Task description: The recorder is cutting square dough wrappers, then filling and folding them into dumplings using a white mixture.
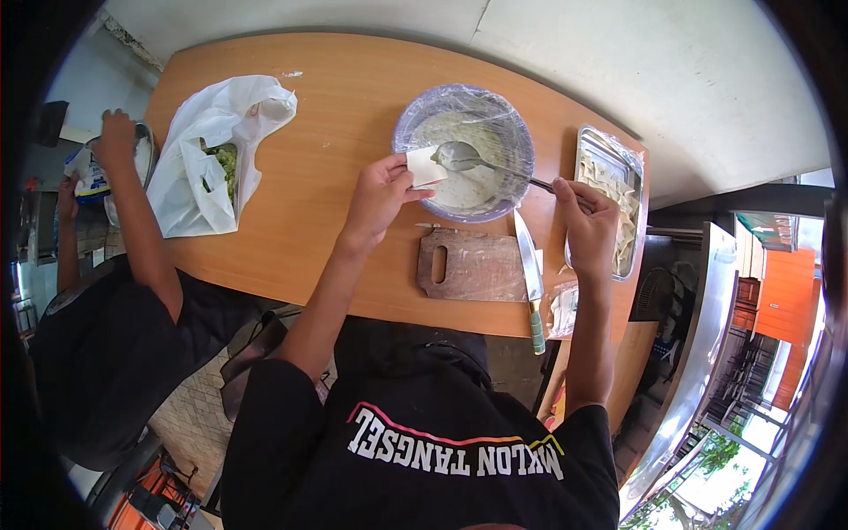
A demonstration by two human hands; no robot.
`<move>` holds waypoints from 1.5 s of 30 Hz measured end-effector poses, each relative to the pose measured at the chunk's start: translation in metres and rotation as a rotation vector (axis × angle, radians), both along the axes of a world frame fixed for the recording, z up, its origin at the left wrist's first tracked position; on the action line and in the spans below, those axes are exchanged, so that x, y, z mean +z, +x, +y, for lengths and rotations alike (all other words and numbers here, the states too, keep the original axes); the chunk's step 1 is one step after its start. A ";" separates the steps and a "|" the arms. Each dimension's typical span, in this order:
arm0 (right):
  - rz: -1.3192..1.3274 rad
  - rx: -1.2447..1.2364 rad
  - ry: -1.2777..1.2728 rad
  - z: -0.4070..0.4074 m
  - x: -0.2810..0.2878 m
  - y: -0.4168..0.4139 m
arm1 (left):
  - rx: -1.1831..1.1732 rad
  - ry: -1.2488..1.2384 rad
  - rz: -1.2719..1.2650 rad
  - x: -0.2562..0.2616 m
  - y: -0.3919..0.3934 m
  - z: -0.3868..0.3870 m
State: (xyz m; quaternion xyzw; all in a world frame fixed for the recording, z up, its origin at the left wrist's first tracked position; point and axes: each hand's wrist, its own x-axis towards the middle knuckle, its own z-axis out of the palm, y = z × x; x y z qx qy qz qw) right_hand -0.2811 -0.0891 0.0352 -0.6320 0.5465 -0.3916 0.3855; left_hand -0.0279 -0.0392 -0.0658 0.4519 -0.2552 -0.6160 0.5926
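Over the left side of a purple bowl, my left hand holds a pale square dough wrapper between thumb and fingers. My right hand grips the handle of a metal spoon; the spoon's bowl touches or hovers at the wrapper's right edge, and I cannot tell which. Inside the purple bowl, lined with clear plastic film, lies a whitish paste with green flecks. To the right, partly behind my right hand, a metal tray carries several folded wrappers.
A wooden cutting board lies near the table's front edge. Along its right side rests a knife, its handle overhanging the edge. Beside it is a plastic packet. At left stands a white plastic bag with greens; a co-worker's hands hold another bag.
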 end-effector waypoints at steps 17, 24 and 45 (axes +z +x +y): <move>0.266 0.190 -0.389 0.020 0.018 0.018 | 0.009 0.019 0.088 0.002 -0.016 -0.010; 0.172 0.095 -0.294 0.020 0.010 0.006 | 0.012 0.027 0.115 0.004 -0.016 -0.006; 0.456 0.198 -0.396 0.045 -0.084 0.018 | -0.031 0.008 0.194 0.023 -0.004 0.019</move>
